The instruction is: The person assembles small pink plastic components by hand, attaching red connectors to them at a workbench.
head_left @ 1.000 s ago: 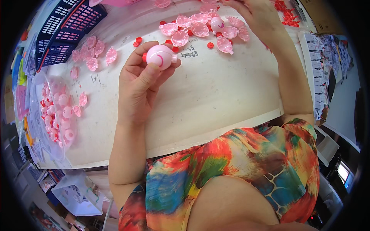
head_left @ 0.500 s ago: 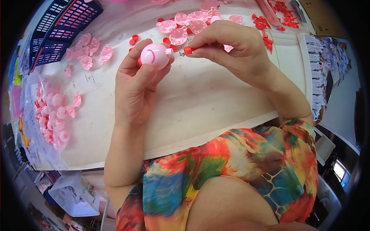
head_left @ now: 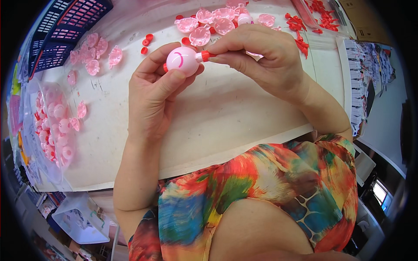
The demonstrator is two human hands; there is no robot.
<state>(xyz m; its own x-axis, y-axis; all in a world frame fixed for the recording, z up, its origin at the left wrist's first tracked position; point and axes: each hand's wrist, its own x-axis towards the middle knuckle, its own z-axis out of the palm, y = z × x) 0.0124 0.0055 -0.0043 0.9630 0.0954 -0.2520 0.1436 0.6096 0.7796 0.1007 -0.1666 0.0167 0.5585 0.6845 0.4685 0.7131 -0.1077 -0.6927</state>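
Note:
My left hand (head_left: 153, 85) is closed round a pink plastic ball (head_left: 183, 62) with a curved magenta mark and a short pale neck pointing right. A bit of red shows at the ball's left side, partly behind my fingers. Between thumb and forefinger, my right hand (head_left: 265, 56) pinches a small red cap (head_left: 205, 55), which sits at the end of the neck. Just beyond my hands lie several clear pink plastic pieces (head_left: 200, 35) with more red caps (head_left: 186, 41) among them. Another pink ball (head_left: 245, 19) rests behind my right hand.
A clear bag of pink balls (head_left: 61, 126) lies at the table's left. Loose pink pieces (head_left: 92, 67) lie near a dark blue basket (head_left: 69, 32). Red parts (head_left: 301, 45) are scattered at the far right, beside a clear bag of them. A white bin (head_left: 80, 222) stands below the table's left edge.
The red cap, earlier apart from the ball's neck, now meets its end. My left hand has brought the ball slightly right, and my right hand has shifted a little left with the cap.

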